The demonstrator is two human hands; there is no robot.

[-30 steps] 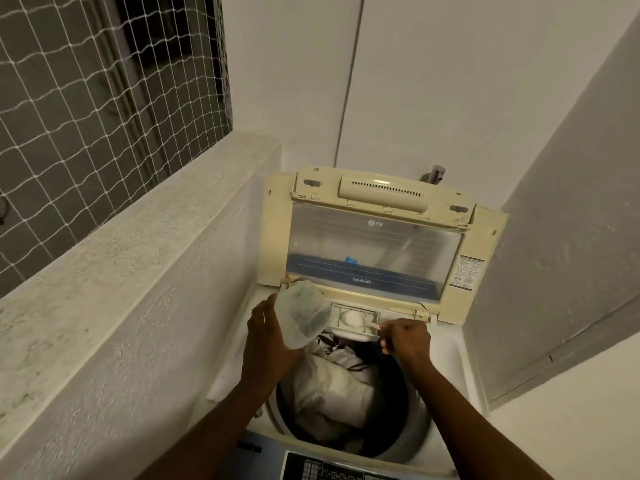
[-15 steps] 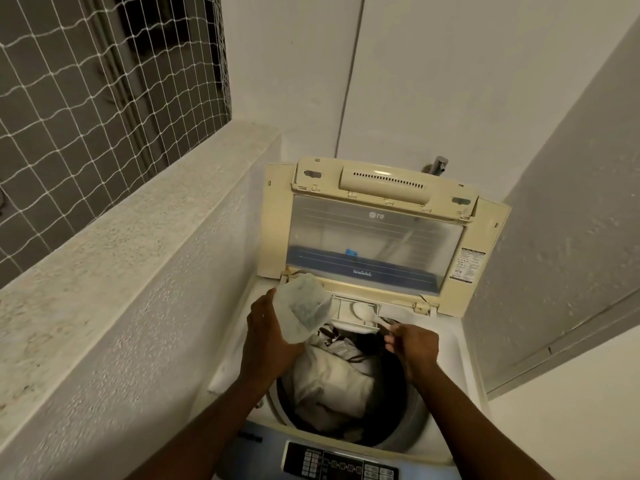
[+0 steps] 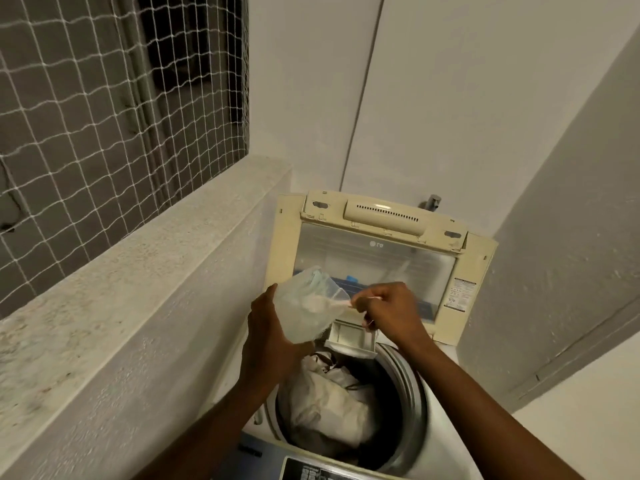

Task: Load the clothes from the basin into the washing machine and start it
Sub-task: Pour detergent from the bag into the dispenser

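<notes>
Both hands (image 3: 273,327) (image 3: 391,311) now higher, spoon (image 3: 341,303) in bag (image 3: 306,311)

Drum mouth (image 3: 398,393) open right of clothes (image 3: 329,407); raised lid (image 3: 377,258) blocks rear, ledge (image 3: 145,271) crowds left

Two hands (image 3: 273,327), one washing machine (image 3: 436,403)

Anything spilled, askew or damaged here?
Nothing stands out. Lid up, detergent drawer pulled out, clothes inside the drum. Left hand holds the bag, right hand the scoop.
</notes>
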